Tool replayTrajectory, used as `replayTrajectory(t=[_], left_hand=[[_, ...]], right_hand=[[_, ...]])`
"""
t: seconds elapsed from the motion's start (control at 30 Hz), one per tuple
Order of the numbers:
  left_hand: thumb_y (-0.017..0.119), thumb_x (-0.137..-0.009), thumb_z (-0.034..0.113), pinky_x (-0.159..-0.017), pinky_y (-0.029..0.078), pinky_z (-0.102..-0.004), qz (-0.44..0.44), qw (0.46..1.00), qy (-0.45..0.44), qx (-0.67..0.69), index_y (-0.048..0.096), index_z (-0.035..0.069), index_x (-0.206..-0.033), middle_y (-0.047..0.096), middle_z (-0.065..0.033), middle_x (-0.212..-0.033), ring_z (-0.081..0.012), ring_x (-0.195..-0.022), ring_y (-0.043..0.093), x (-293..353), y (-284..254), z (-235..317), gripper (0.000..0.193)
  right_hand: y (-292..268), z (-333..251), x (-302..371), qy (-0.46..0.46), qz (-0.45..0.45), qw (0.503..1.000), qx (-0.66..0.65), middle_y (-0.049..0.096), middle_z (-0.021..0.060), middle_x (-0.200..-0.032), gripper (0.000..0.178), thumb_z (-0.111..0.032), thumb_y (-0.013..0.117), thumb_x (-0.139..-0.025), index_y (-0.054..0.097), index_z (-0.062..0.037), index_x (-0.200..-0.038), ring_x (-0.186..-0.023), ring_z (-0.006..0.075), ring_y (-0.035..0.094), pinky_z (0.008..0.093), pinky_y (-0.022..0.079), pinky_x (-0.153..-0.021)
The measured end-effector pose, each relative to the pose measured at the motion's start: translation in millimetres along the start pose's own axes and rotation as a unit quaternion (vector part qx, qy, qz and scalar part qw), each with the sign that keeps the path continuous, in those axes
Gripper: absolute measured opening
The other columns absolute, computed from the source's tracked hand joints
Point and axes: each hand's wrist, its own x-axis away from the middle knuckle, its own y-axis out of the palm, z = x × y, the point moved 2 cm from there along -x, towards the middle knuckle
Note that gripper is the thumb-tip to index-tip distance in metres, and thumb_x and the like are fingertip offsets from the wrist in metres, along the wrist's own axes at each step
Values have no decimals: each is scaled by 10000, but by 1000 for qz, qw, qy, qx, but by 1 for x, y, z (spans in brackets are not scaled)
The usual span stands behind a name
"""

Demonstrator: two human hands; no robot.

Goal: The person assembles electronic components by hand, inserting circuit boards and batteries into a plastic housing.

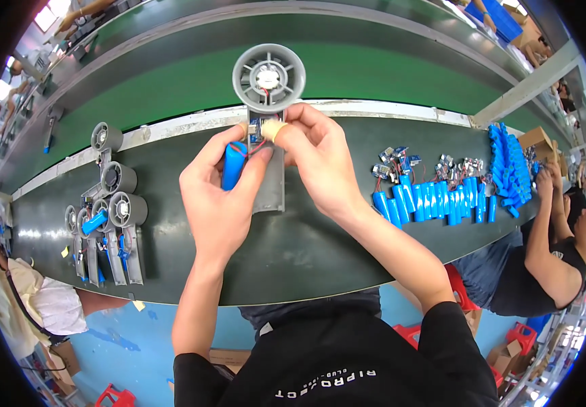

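A grey plastic fan housing (270, 193), with a round fan ring at its top and an open trough-like handle below, is held upright before me. My left hand (211, 197) is closed round the handle's left side and a blue cylindrical battery (234, 167), which lies tilted beside the trough. My right hand (323, 159) is closed at the handle's upper right, thumb and fingers gripping just under the ring. A yellowish finger cot (274, 129) covers its thumb, which presses by a small blue circuit board (254, 129) in the handle. Red wires run near the battery; the fingertips partly hide the board.
On the dark green table (320, 258), several fan housings (127, 210) lie at left, some with blue batteries. Wired batteries (435, 200) stand in a row at right, beside a battery pile (508, 169). Behind runs a green conveyor belt (367, 74); a co-worker (557, 251) sits at right.
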Motion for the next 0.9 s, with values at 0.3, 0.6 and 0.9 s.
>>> replayTrajectory(t=[0.3,0.6,0.9], left_hand=[[672,-820,-59,-648,427,-186,-5,1000,5,-20,611,-63,-1093,611,-14,-879,-41,-757,518,24,-1,12,279],[648,-779,-75,-610,398,-197,-5,990,120,-80,617,-50,-1056,576,-62,-800,-87,-695,503,33,-3,16,280],[618,-791,-49,-615,433,-214,53,968,203,-136,597,-48,-967,654,-82,-808,-99,-679,549,41,3,20,176]], right_hand=[[-5,-15,28,74,-50,996,27,661,35,-1030,312,-202,667,-902,615,-21,-1151,-923,88,622,242,530,-727],[-1,-13,43,7,-32,999,-7,663,55,-1034,313,-130,685,-888,603,-5,-1164,-907,97,634,224,540,-685],[4,-9,57,-94,24,994,-48,674,72,-1024,293,-75,726,-845,609,-5,-1105,-898,112,645,209,509,-636]])
